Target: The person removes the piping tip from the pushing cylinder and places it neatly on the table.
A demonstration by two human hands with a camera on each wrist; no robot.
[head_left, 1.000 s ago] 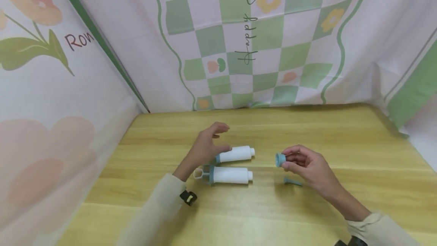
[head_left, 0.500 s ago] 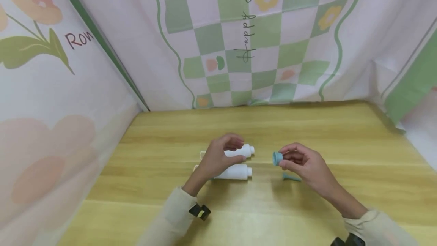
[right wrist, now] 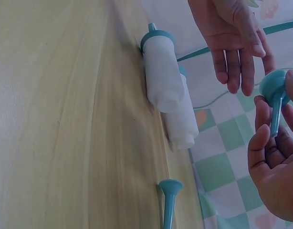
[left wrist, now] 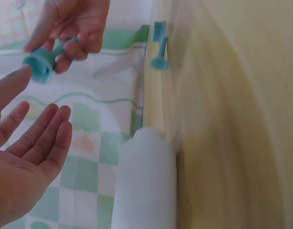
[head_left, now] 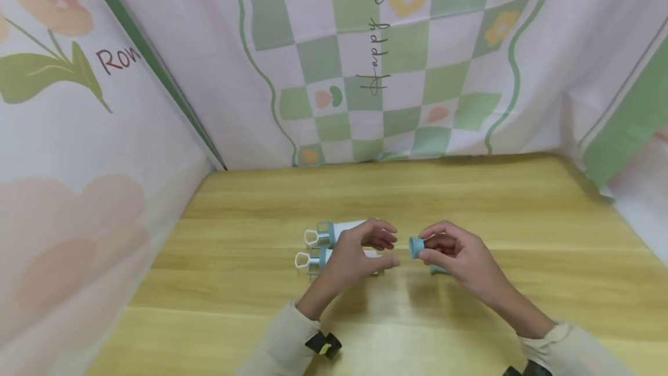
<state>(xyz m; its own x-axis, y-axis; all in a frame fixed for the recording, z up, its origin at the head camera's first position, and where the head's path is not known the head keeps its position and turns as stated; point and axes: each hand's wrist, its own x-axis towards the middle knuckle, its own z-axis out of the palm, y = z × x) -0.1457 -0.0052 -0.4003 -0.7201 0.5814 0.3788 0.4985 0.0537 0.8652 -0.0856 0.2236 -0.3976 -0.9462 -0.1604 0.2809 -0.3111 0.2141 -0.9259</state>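
Note:
In the head view my right hand (head_left: 461, 251) pinches a teal funnel-shaped nozzle (head_left: 416, 246) above the table, its wide mouth facing left. The right wrist view shows the narrow stem of this nozzle (right wrist: 275, 98) pointing down among the fingers. Just left of it my left hand (head_left: 360, 254) holds nothing, fingers spread and slightly bent, thumb apart. Under the left hand lie two white syringe-like tubes (right wrist: 163, 71) with teal collars and white ring handles, partly hidden in the head view. A second teal nozzle (right wrist: 169, 200) lies on the table below my right hand, mostly covered in the head view.
The wood-patterned table (head_left: 250, 318) reaches back to a patterned cloth (head_left: 360, 57) hanging behind it. Another printed cloth (head_left: 62, 144) hangs along the left side.
My left hand has moved right, from over the tubes' handle ends to beside the held nozzle. The right hand has shifted slightly left, still pinching the nozzle.

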